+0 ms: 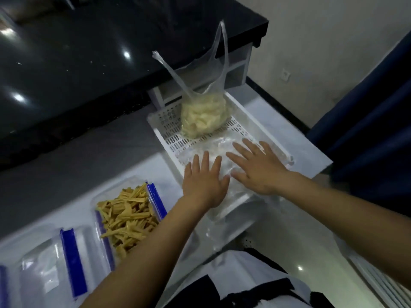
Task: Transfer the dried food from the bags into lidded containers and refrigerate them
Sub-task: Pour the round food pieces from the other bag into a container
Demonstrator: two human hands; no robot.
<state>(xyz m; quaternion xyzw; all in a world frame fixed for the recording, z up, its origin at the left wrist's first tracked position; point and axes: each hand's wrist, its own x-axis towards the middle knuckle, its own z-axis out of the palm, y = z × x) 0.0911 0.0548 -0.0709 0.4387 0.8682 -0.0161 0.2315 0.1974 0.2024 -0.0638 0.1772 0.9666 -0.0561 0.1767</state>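
Observation:
A white perforated basket [169,138] sits on a white surface. In its far end stands a clear plastic bag [201,118] of pale dried food, handles sticking up. An empty clear bag [222,156] lies flat in the basket's near end. My left hand [203,183] and my right hand [258,167] both press on it with fingers spread flat. To the left, a clear container [126,214] with blue clasps holds yellow dried strips, with no lid on it.
A clear lid or container with blue clasps [66,258] lies at the lower left. A glossy black countertop [89,63] fills the upper left. A dark blue curtain [367,121] hangs at the right. A wall socket [285,74] shows on the far wall.

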